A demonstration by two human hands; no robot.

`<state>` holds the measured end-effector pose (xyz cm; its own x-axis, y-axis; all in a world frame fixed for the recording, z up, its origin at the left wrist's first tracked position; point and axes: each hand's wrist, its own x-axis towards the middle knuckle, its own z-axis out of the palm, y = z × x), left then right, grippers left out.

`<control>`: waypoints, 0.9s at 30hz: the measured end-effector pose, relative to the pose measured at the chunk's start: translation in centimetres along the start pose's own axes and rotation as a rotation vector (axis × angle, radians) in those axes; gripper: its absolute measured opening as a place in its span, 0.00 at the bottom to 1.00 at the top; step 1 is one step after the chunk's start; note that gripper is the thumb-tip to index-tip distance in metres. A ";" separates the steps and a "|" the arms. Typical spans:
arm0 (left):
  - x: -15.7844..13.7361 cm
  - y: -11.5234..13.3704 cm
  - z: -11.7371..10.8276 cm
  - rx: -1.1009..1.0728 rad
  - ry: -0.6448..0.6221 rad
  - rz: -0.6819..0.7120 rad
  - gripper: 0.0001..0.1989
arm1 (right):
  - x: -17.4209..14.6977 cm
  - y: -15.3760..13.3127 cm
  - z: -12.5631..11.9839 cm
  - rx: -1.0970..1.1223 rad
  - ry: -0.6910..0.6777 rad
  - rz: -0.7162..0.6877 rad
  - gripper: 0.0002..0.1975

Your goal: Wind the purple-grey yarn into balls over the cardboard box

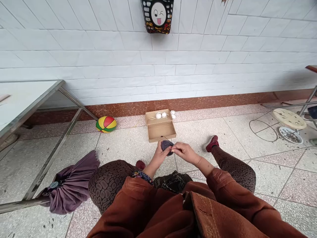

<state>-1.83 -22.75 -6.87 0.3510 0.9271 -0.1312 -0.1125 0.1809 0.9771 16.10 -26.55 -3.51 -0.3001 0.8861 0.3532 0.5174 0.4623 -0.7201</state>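
Observation:
My left hand (158,155) is closed round a dark grey ball of yarn (166,146), held in front of me above the floor. Against the ball's right side, my right hand (184,152) has its thumb and fingers pinched together; what lies between those fingertips is too small to make out. Just beyond the hands, an open cardboard box (161,131) stands on the floor. White yarn balls (161,115) with a loose strand lie on its raised lid, and more white balls (173,114) rest to the right of it.
To the left are a metal-framed table (47,96), a multicoloured ball (106,124) and a folded purple umbrella (71,185). A round stool (289,118) and a white dish (290,135) stand at the right. A black basket (158,16) hangs on the tiled wall.

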 end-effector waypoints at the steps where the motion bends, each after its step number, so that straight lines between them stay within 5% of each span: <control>1: -0.2 0.0 0.0 0.055 -0.062 -0.001 0.24 | 0.5 0.1 -0.3 -0.015 0.007 -0.015 0.13; 9: -1.1 0.1 0.3 0.137 -0.301 0.085 0.25 | 2.0 1.7 -0.5 -0.089 0.071 -0.033 0.13; 16: -0.9 -0.3 0.6 0.097 -0.291 0.058 0.24 | 1.8 3.5 0.1 -0.116 0.110 0.043 0.12; 22: -1.3 0.4 0.8 -0.343 -0.242 -0.140 0.25 | 1.2 6.2 1.2 -0.046 0.239 0.171 0.14; 27: -0.9 1.2 0.4 -0.638 -0.245 -0.223 0.24 | -0.7 6.2 2.3 -0.016 0.200 0.235 0.14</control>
<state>-1.92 -23.49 -5.50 0.6189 0.7591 -0.2019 -0.5087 0.5831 0.6334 17.71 -24.33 -9.58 -0.0079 0.9570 0.2899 0.5671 0.2431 -0.7870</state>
